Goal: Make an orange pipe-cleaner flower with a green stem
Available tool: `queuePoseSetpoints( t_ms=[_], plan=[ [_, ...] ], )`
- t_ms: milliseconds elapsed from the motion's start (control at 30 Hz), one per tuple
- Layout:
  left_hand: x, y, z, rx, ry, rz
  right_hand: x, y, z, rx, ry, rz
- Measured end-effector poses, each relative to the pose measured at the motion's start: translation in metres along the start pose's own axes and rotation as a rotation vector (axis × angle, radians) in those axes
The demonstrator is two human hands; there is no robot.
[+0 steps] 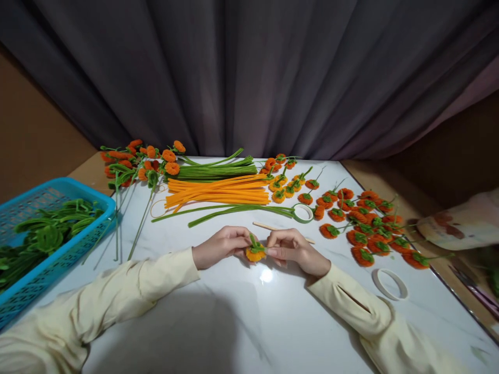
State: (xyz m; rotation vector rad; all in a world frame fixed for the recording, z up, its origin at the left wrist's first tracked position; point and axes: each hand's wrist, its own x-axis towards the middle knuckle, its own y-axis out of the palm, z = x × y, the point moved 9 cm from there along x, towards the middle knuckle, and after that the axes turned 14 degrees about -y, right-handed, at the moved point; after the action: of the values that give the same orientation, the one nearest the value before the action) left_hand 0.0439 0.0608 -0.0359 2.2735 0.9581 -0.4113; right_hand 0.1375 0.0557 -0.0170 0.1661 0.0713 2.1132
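Between my two hands is a small yellow-orange pipe-cleaner flower [255,254] with green sepals and a short green stem on top. My left hand [224,246] pinches it from the left side. From the right, the thumb and fingers of my right hand [298,251] are closed at the green part. Just behind my hands lies a thin wooden stick [265,226], partly covered by my right hand. Beyond it are loose green pipe cleaners [237,209] and a bundle of orange pipe cleaners [218,191].
A blue basket [111,208] with green leaf pieces stands at left. Finished-looking orange flowers [171,168] lie behind it. More green pipe cleaners [218,169], yellow flower heads [278,196], orange flower heads [356,238], a green-edged tape roll [303,213] and a white tape roll [390,284] lie around.
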Motion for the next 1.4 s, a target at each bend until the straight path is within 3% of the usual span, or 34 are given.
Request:
queuePoseSetpoints(
  t_ms=[200, 367, 700, 900, 1200, 1300, 1400],
  plan=[
    [-0.004, -0.012, -0.01, 0.015, 0.145, -0.186, -0.002, -0.009, 0.004, -0.076, -0.023, -0.198],
    [-0.007, -0.013, -0.016, 0.11, 0.213, -0.242, -0.001, -0.015, 0.0, -0.069, -0.058, -0.298],
    [-0.008, 0.002, -0.014, 0.174, 0.154, -0.08, 0.003, -0.01, 0.003, -0.128, -0.077, -0.241],
    [-0.009, 0.003, -0.012, 0.407, 0.266, -0.162, 0.003, -0.011, 0.0, -0.163, -0.057, -0.252],
    [-0.015, -0.005, -0.017, 0.401, 0.309, -0.299, -0.004, -0.009, 0.003, -0.127, -0.083, -0.25],
    [-0.018, -0.007, -0.02, 0.427, 0.364, -0.352, -0.005, -0.008, 0.007, -0.229, -0.128, -0.241],
    [-0.02, -0.008, -0.023, 0.412, 0.403, -0.363, -0.007, -0.007, 0.023, -0.464, -0.265, -0.237]
  ],
)
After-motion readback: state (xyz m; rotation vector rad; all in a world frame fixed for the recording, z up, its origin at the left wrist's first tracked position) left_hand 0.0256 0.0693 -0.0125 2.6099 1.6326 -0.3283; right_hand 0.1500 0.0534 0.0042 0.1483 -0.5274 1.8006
